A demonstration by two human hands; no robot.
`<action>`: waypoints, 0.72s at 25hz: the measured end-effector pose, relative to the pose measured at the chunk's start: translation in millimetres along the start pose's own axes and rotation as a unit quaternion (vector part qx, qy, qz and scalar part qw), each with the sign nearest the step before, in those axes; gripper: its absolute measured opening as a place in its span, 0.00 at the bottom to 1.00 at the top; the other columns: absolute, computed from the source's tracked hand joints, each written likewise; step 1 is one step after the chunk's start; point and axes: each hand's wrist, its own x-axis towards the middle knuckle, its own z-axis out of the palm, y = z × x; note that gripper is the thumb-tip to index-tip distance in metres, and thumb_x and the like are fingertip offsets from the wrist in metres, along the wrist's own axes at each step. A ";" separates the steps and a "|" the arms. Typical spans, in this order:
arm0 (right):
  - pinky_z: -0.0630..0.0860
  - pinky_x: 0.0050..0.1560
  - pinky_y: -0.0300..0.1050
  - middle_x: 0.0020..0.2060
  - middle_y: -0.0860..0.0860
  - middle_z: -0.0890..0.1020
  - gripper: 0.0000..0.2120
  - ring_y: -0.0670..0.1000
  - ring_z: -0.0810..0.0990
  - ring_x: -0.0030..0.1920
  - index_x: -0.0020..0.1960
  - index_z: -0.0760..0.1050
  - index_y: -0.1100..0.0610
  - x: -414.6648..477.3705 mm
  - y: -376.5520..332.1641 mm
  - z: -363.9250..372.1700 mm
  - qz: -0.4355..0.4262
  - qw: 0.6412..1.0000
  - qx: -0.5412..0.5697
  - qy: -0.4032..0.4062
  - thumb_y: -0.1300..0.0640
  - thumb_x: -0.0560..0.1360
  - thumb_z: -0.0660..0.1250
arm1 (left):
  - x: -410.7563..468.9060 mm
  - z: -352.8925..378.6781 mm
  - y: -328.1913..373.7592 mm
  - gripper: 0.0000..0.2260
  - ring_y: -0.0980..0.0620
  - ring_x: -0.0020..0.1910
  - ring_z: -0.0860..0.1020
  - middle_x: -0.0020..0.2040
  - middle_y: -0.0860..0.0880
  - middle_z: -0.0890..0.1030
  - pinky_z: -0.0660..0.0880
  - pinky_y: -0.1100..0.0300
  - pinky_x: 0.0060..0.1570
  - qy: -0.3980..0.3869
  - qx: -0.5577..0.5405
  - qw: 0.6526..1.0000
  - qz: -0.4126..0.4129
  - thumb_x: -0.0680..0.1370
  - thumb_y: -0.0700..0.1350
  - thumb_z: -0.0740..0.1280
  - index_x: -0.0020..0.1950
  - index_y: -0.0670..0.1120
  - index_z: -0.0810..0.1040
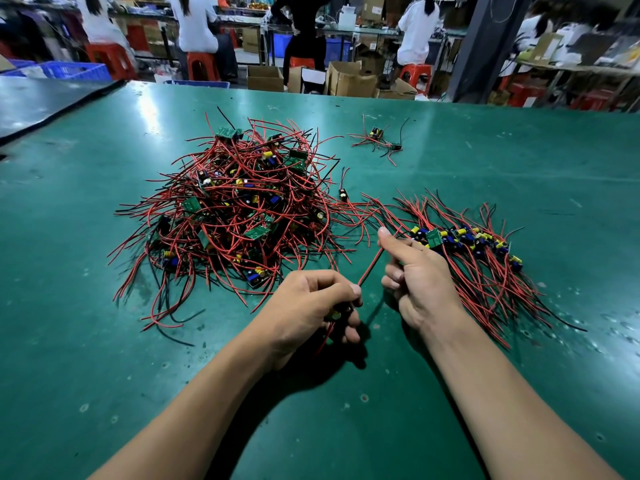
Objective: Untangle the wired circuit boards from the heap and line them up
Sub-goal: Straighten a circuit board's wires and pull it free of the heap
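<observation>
A tangled heap (239, 209) of small green circuit boards with red and black wires lies on the green table, left of centre. To the right, a row of boards (467, 239) lies lined up, wires fanned toward me. My left hand (311, 306) is closed on one small circuit board (335, 315) with a yellow capacitor, held near the table in front of the heap. A red wire (372, 265) runs from that hand up to my right hand (419, 275), which pinches it, index finger stretched out.
A small cluster of wired boards (379, 140) lies apart at the back, and a single board (343, 195) sits between heap and row. A dark mat (41, 102) covers the far left corner. Beyond the table's far edge are cardboard boxes, red stools and seated people.
</observation>
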 end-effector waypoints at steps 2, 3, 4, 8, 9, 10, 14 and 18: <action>0.56 0.19 0.34 0.22 0.45 0.65 0.11 0.42 0.59 0.19 0.40 0.71 0.57 -0.2 -4.0 0.2 0.015 1.000 -0.002 -0.006 0.57 0.76 0.72 | -0.6 -0.1 0.3 0.09 0.48 0.24 0.77 0.29 0.43 0.78 0.73 0.61 0.28 -0.003 0.000 1.000 -0.002 0.78 0.37 0.66 0.39 0.40 0.78; 0.56 0.19 0.34 0.23 0.45 0.63 0.12 0.42 0.58 0.19 0.38 0.72 0.58 -0.8 -6.1 0.3 0.036 0.999 0.005 -0.011 0.56 0.77 0.70 | -0.6 -0.6 0.3 0.09 0.48 0.24 0.77 0.29 0.43 0.78 0.73 0.61 0.28 -0.003 0.000 1.000 -0.002 0.78 0.37 0.66 0.39 0.40 0.78; 0.55 0.18 0.34 0.23 0.46 0.61 0.14 0.42 0.58 0.18 0.36 0.72 0.58 -1.5 -8.5 0.5 0.067 0.997 0.025 -0.016 0.55 0.78 0.69 | -0.3 -0.9 0.1 0.08 0.48 0.24 0.77 0.29 0.43 0.78 0.73 0.61 0.29 -0.004 0.000 1.000 -0.001 0.78 0.37 0.66 0.39 0.40 0.78; 0.56 0.15 0.35 0.27 0.46 0.59 0.16 0.43 0.57 0.15 0.32 0.67 0.56 -3.0 -17.1 -0.6 0.222 0.962 0.158 -0.024 0.57 0.76 0.67 | 1.2 -1.8 -2.5 0.08 0.47 0.25 0.77 0.29 0.43 0.77 0.73 0.63 0.28 -0.007 0.002 1.000 0.006 0.78 0.37 0.66 0.39 0.40 0.79; 0.56 0.14 0.35 0.30 0.46 0.58 0.16 0.43 0.58 0.15 0.31 0.66 0.57 -3.5 -18.7 -1.4 0.247 0.952 0.179 -0.032 0.58 0.74 0.68 | 1.4 -2.0 -3.3 0.08 0.47 0.25 0.77 0.29 0.42 0.77 0.74 0.62 0.28 -0.008 0.002 1.000 0.006 0.78 0.37 0.66 0.39 0.40 0.79; 0.56 0.13 0.35 0.32 0.46 0.57 0.15 0.43 0.58 0.15 0.31 0.66 0.57 -3.7 -19.7 -2.4 0.260 0.946 0.189 -0.040 0.59 0.71 0.69 | 1.8 -2.1 -3.9 0.08 0.46 0.25 0.77 0.29 0.42 0.77 0.74 0.61 0.29 -0.009 0.001 1.000 0.006 0.78 0.38 0.67 0.39 0.40 0.79; 0.58 0.16 0.32 0.27 0.46 0.62 0.13 0.41 0.60 0.17 0.33 0.72 0.58 -4.6 -18.9 -2.5 0.231 0.958 0.150 -0.075 0.52 0.69 0.71 | 2.9 -2.9 -5.2 0.08 0.46 0.26 0.77 0.29 0.42 0.77 0.75 0.60 0.29 0.012 -0.016 1.000 0.009 0.78 0.37 0.66 0.39 0.40 0.79; 0.67 0.23 0.35 0.31 0.48 0.72 0.17 0.43 0.68 0.24 0.45 0.81 0.60 -14.4 -7.7 0.4 0.144 0.975 -0.051 -0.163 0.46 0.67 0.75 | 4.9 -3.4 -6.2 0.07 0.47 0.26 0.77 0.30 0.43 0.78 0.75 0.61 0.28 0.055 -0.044 0.997 0.015 0.80 0.38 0.64 0.44 0.39 0.79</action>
